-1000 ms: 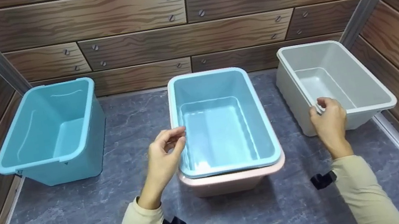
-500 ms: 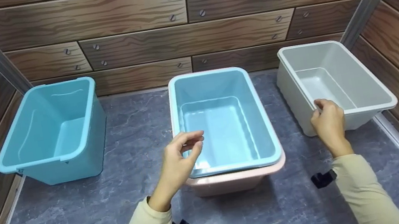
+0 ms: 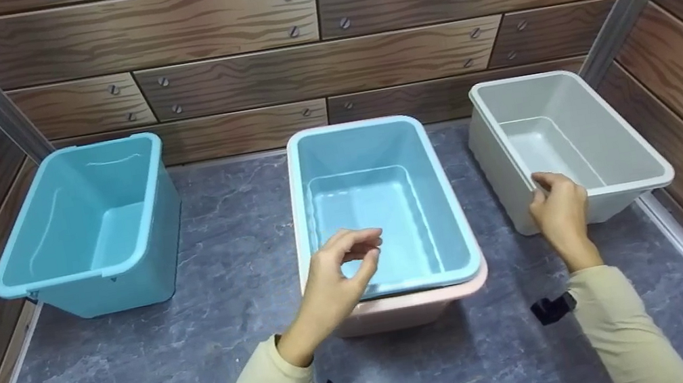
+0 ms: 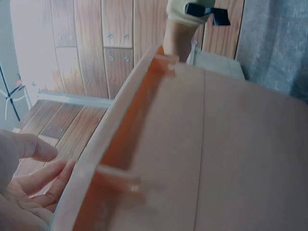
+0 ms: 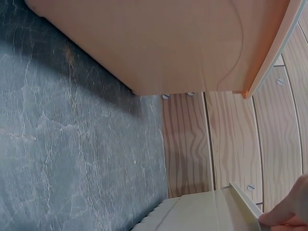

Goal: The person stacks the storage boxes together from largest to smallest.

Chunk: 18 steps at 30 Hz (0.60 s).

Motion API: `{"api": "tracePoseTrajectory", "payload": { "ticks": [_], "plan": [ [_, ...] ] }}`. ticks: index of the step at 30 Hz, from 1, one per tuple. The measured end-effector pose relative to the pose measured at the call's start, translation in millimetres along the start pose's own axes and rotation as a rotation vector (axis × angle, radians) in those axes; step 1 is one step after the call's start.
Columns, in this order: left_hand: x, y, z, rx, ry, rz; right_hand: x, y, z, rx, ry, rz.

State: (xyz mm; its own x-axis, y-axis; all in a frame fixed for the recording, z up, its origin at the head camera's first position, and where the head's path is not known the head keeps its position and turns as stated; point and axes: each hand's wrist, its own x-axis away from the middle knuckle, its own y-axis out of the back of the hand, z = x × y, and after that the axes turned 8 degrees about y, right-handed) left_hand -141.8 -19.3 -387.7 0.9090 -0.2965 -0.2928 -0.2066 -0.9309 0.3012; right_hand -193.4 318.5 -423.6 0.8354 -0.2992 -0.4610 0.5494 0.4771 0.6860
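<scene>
Right hand (image 3: 562, 211) pinches left rim of round-cornered grey bin (image 3: 497, 170); left hand (image 3: 336, 281), thumb-finger gap narrow, hovers over light-blue bin (image 3: 421, 282) nested in pink bin (image 3: 396, 318).

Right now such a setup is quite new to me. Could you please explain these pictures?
No machine here: just a person's bare left hand and right hand. The wide picture comes from a head-worn camera; the others, from one on each wrist. On the dark surface stand a teal bin, a grey bin, and a pink bin with a light blue bin inside. The right hand pinches the grey bin's rim; the left hand is above the light blue bin, holding nothing.
</scene>
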Motion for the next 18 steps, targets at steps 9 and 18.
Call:
{"api": "tracePoseTrajectory", "payload": {
  "ticks": [9,18],
  "plan": [
    [2.4,-17.5,-6.8,0.023,-0.081,0.060,6.9,0.3,10.9,-0.002,0.006,0.041],
    [7.8,-40.4,-11.9,0.012,-0.163,0.159,10.9,5.4,17.0,0.028,0.053,0.143]
  ]
}}
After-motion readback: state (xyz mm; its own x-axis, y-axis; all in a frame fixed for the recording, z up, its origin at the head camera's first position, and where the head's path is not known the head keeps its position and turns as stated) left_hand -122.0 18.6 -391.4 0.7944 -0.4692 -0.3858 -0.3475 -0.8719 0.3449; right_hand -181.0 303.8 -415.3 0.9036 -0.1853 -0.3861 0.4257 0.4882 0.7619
